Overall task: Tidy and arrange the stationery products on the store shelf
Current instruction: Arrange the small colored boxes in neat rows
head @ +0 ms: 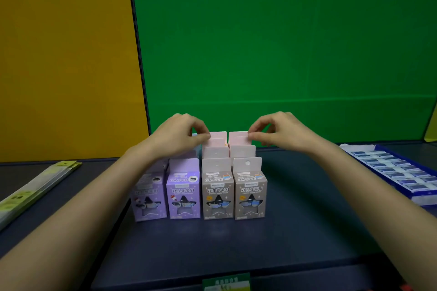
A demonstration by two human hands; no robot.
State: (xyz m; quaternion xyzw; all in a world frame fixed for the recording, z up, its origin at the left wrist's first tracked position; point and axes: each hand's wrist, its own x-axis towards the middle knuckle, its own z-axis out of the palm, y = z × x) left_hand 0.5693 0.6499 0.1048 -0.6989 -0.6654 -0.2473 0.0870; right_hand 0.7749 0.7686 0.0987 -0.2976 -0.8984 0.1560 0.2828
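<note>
Small sharpener boxes stand in four rows on the dark shelf (295,231). Two purple boxes (182,194) front the left rows, two grey-brown boxes (250,196) front the right rows. Behind the grey ones rise pink hang tabs of more boxes. My left hand (182,134) pinches the left edge of the rearmost pink tab (218,137). My right hand (276,132) pinches the right edge of the neighbouring rearmost pink tab (238,138). The bodies of those rear boxes are hidden by the boxes in front.
A blue tray of white-and-blue erasers (397,170) lies at the right. Long yellow-green packets (40,184) lie at the left. A green back panel (283,54) and a yellow panel (66,54) stand behind. A green price tag (225,282) sits on the front edge.
</note>
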